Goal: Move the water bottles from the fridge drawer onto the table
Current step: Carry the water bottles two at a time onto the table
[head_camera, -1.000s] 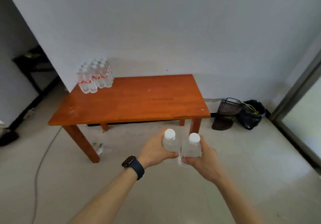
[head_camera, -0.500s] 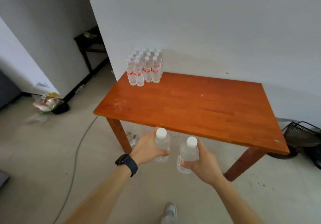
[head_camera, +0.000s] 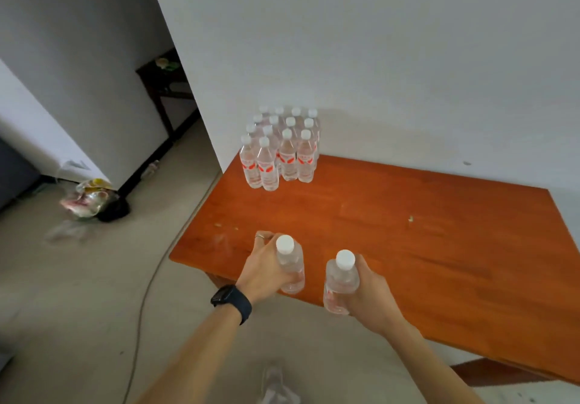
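My left hand grips a clear water bottle with a white cap, held upright over the near edge of the orange wooden table. My right hand grips a second clear water bottle, also upright, just at the table's front edge. A cluster of several capped water bottles with red labels stands at the table's far left corner against the wall. The fridge drawer is out of view.
A white wall rises behind the table. On the floor to the left lie a crumpled bag of rubbish and a grey cable. A dark side table stands in the passage beyond. A shoe shows below.
The view has come closer to the table and swung left. Both hands with their bottles have moved forward, from in front of the table to over its near edge.
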Action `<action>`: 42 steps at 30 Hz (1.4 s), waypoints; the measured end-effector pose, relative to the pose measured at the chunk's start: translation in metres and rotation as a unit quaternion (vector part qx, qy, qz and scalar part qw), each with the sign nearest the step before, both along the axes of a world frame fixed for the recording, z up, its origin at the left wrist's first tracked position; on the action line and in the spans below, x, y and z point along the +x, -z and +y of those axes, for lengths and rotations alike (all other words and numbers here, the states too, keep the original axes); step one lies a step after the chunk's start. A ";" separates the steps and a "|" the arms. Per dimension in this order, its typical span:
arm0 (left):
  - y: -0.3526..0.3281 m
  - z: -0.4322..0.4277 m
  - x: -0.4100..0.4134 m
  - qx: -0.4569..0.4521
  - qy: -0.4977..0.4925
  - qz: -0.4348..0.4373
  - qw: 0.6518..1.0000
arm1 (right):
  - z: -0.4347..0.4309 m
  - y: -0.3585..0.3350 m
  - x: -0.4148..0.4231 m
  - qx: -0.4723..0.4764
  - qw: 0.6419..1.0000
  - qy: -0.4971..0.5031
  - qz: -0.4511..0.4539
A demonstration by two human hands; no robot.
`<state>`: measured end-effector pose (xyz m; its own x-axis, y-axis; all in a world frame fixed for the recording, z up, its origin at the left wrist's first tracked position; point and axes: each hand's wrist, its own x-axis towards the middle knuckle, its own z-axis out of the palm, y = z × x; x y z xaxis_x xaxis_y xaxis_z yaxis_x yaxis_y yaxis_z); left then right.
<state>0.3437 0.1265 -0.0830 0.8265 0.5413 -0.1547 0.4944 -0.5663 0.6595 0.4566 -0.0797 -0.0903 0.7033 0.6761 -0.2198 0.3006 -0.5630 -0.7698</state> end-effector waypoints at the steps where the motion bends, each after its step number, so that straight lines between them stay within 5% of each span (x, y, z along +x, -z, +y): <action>1: 0.005 0.015 0.010 0.006 0.005 0.002 1.000 | 0.015 0.005 0.010 -0.004 1.000 0.000 0.000; 14: 0.039 0.184 0.153 0.035 0.123 0.025 0.991 | 0.188 0.048 0.122 -0.074 0.994 0.078 0.008; 18: 0.038 0.215 0.192 0.111 0.203 0.034 0.972 | 0.218 0.056 0.148 -0.073 0.991 0.115 0.001; 26: 0.051 0.254 0.243 0.263 0.269 -0.081 0.923 | 0.272 0.062 0.192 -0.036 0.989 0.142 -0.029; 33: 0.036 0.278 0.271 0.288 0.244 -0.041 0.925 | 0.305 0.063 0.222 0.000 0.989 0.133 -0.064; 38: 0.037 0.292 0.283 0.438 0.246 -0.047 0.863 | 0.318 0.067 0.228 0.016 0.986 0.154 -0.059; 42: 0.048 0.299 0.279 0.462 0.243 -0.047 0.852 | 0.322 0.077 0.221 0.043 0.986 0.156 -0.051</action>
